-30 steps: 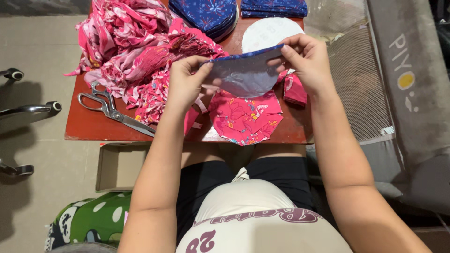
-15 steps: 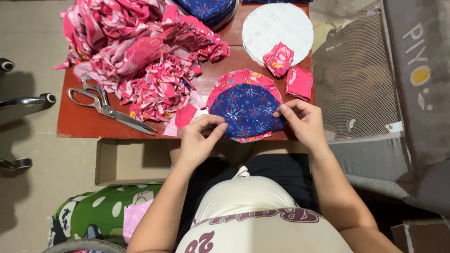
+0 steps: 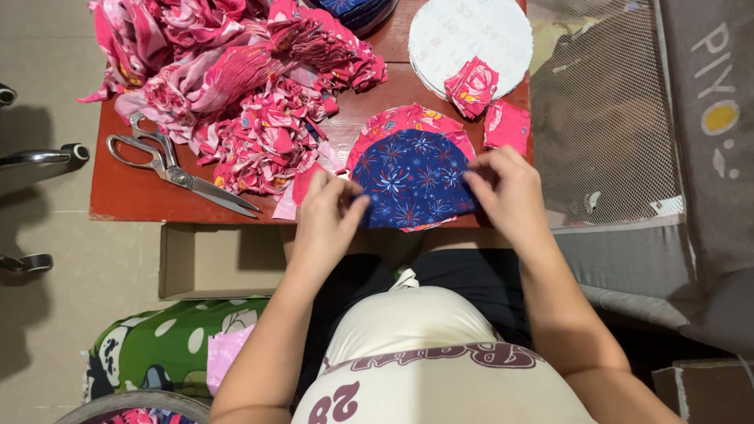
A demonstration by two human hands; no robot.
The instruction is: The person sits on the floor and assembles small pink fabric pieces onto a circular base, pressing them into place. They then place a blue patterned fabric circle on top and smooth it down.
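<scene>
A dark blue round fabric piece with star flowers [image 3: 412, 179] lies on top of a pink flowered round piece [image 3: 400, 122] at the front edge of the red-brown table [image 3: 126, 196]. My left hand [image 3: 330, 220] pinches the blue piece's left edge. My right hand [image 3: 506, 192] pinches its right edge. Both hands rest at the table's front edge, over my lap.
A heap of pink fabric scraps [image 3: 236, 78] fills the table's back left. Large scissors [image 3: 169, 169] lie at the front left. White card discs [image 3: 471, 35] and two folded pink pieces [image 3: 487, 98] sit at the back right. A cardboard box [image 3: 212, 263] stands below the table.
The blue piece, held up with its pale back toward me a second ago, now lies face up on the pink round piece. Both hands came down to its edges.
</scene>
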